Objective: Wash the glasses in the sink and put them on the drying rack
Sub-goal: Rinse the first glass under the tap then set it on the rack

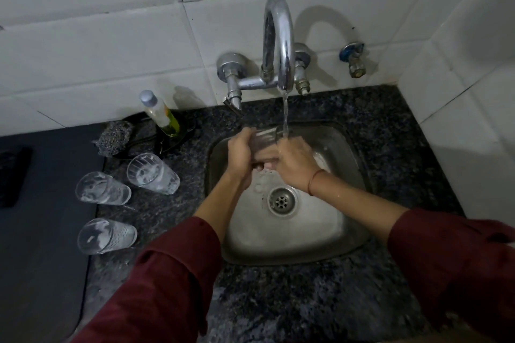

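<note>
Over the steel sink [320,234], my left hand [242,152] and my right hand [295,164] both grip a clear glass [264,137], held sideways under the running stream from the chrome tap [280,44]. The water falls at the glass's right end, by my right hand. Three soapy glasses stand on the dark granite counter left of the sink: one nearest the sink [152,173], one further left [102,188], one nearer me [106,235].
A dish soap bottle [160,114] and a steel scrubber [114,138] sit at the back left by the tiled wall. A dark mat [41,231] covers the counter's left side. A spare valve [353,60] sticks out of the wall on the right.
</note>
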Demonstrator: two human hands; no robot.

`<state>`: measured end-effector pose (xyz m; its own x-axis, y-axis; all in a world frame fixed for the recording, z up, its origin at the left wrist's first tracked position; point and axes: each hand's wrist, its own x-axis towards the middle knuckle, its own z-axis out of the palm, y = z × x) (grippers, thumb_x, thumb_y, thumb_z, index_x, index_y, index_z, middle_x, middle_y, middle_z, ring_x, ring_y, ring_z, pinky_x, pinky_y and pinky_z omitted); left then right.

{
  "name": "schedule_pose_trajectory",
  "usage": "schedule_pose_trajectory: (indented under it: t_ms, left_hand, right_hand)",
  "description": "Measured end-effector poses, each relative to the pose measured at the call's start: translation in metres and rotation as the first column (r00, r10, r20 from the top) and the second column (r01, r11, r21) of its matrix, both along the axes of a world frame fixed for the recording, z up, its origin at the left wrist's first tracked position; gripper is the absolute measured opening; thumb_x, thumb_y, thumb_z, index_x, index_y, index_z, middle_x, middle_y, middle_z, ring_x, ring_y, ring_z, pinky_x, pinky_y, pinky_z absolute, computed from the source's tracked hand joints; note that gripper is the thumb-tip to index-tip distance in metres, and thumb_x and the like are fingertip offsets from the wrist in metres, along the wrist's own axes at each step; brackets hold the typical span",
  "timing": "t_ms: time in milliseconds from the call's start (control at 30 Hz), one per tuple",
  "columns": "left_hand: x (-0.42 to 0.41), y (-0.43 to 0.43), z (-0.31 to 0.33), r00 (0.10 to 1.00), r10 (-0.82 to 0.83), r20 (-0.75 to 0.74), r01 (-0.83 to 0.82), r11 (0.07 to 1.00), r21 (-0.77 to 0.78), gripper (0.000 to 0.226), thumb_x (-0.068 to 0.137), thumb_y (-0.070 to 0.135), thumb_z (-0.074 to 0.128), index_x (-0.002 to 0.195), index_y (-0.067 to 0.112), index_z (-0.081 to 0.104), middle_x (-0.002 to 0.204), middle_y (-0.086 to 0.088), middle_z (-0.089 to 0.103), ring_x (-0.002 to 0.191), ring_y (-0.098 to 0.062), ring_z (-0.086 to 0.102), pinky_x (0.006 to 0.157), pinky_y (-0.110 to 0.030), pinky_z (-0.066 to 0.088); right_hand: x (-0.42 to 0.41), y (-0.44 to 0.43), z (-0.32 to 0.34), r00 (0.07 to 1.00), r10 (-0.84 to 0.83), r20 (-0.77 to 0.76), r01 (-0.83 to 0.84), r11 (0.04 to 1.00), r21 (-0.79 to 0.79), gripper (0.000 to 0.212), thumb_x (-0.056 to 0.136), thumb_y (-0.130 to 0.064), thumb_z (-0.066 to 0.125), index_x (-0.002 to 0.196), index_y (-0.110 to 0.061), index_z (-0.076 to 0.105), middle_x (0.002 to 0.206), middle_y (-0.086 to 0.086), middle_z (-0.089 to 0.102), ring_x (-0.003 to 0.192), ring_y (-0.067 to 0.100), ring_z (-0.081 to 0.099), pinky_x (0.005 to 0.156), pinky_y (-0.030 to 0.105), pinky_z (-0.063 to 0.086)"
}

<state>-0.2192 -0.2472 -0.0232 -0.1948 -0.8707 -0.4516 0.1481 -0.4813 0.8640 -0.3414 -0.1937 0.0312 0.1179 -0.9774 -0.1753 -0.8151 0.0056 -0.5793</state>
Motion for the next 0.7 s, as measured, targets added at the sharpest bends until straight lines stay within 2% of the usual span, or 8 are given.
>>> schedule_pose_trajectory:
  t_ms: [67,133,200,300,367,500,600,700]
  left_hand:
    - [-0.004,0.004,-0.010,0.989,0.147,-0.001,-0.145,0.971,-0.189,0.030,0.095,0.020,0.054,0.072,0.000,0.053,0.068,-0.015,0.048,0.060,-0.027,0.044,0.051,-0.034,0.035]
    - [-0.003,0.008,-0.013,0.985,0.171,0.009,-0.162,0.949,-0.270,0.036,0.095,0.018,0.053,0.073,-0.010,0.047,0.071,-0.018,0.046,0.064,-0.031,0.041,0.052,-0.041,0.035]
    - [-0.002,0.009,-0.004,0.983,0.175,0.047,-0.154,0.944,-0.291,0.037,0.098,0.015,0.049,0.072,-0.012,0.047,0.067,-0.017,0.047,0.054,-0.027,0.041,0.041,-0.033,0.035]
    - [0.000,0.006,0.006,0.999,0.028,0.032,-0.026,0.998,-0.061,0.043,0.103,0.020,0.041,0.067,0.006,0.060,0.058,-0.009,0.056,0.046,-0.022,0.048,0.037,-0.027,0.032]
    - [0.005,0.006,0.005,0.984,-0.167,-0.059,0.176,0.960,0.218,0.051,0.106,0.031,0.033,0.068,0.014,0.063,0.055,-0.002,0.057,0.042,-0.018,0.046,0.039,-0.024,0.025]
    - [0.006,0.013,-0.012,0.985,-0.092,-0.145,0.127,0.959,0.254,0.045,0.103,0.031,0.037,0.067,0.014,0.060,0.055,-0.001,0.052,0.041,-0.015,0.045,0.040,-0.023,0.026]
    - [0.001,0.018,-0.014,0.986,0.156,-0.050,-0.158,0.987,-0.040,0.030,0.099,0.014,0.046,0.071,0.008,0.057,0.058,-0.004,0.055,0.048,-0.016,0.050,0.041,-0.027,0.036]
    - [-0.002,0.011,-0.001,0.983,0.182,0.021,-0.173,0.961,-0.217,0.035,0.099,0.008,0.046,0.064,0.009,0.047,0.051,-0.002,0.045,0.039,-0.017,0.040,0.034,-0.022,0.029]
  right_hand:
    - [0.012,-0.004,0.007,0.808,-0.350,0.473,0.226,0.927,0.300,0.016,0.080,-0.002,0.067,0.086,-0.014,0.076,0.088,0.004,0.073,0.087,0.015,0.066,0.082,0.040,0.056]
    - [0.011,-0.009,0.018,0.578,-0.476,0.663,0.173,0.865,0.471,0.026,0.086,0.009,0.062,0.096,-0.011,0.075,0.091,0.007,0.074,0.084,0.011,0.066,0.077,0.026,0.056]
    - [0.005,-0.007,0.022,0.617,-0.364,0.698,0.081,0.911,0.404,0.027,0.089,0.009,0.062,0.096,-0.014,0.075,0.092,-0.007,0.075,0.086,0.003,0.068,0.084,0.024,0.057]
    - [-0.003,-0.005,0.016,0.984,0.159,0.080,-0.166,0.982,0.087,0.009,0.092,-0.027,0.068,0.095,-0.023,0.075,0.103,-0.010,0.073,0.109,0.012,0.063,0.108,0.045,0.039]
    - [-0.002,-0.005,0.015,0.842,0.382,-0.379,-0.375,0.922,0.097,0.028,0.093,-0.054,0.056,0.099,-0.034,0.076,0.110,-0.011,0.071,0.118,0.012,0.056,0.116,0.044,0.014]
    - [0.002,-0.007,0.018,0.796,0.437,-0.418,-0.389,0.899,0.200,0.032,0.095,-0.054,0.050,0.093,-0.031,0.073,0.104,-0.006,0.071,0.112,0.016,0.058,0.114,0.049,0.020]
    - [0.006,-0.003,0.015,0.968,0.019,0.251,-0.095,0.950,0.297,0.016,0.096,-0.012,0.057,0.099,-0.006,0.071,0.117,0.015,0.070,0.113,0.032,0.063,0.103,0.051,0.047]
    - [0.008,0.000,0.013,0.633,-0.358,0.686,0.044,0.902,0.430,0.029,0.092,0.012,0.052,0.118,0.008,0.066,0.125,0.022,0.067,0.115,0.026,0.066,0.097,0.033,0.054]
